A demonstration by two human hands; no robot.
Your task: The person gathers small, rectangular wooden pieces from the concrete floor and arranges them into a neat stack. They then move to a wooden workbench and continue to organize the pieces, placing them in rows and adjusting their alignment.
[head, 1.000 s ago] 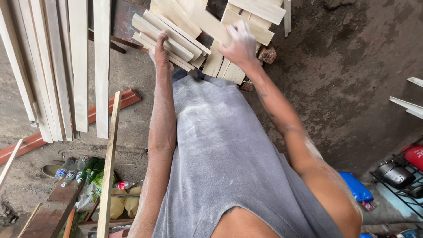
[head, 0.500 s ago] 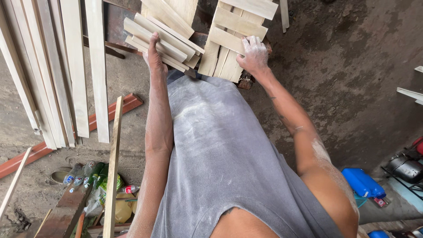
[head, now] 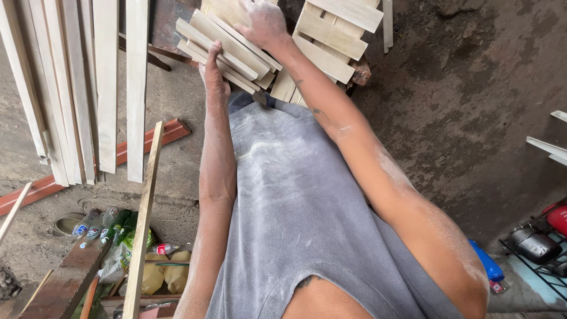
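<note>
While the left hand [head: 214, 68] presses flat against the edge of a slanted bundle of short wooden slats [head: 227, 50], fingers straight, the right hand [head: 263, 23] lies on top of it, fingers spread, beside a second slat pile [head: 331, 41].

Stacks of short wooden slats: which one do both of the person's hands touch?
The fanned stack of slats on the left, nearest the long boards. The left hand braces its near edge, the right hand rests on top; the right-hand stack is untouched.
</note>
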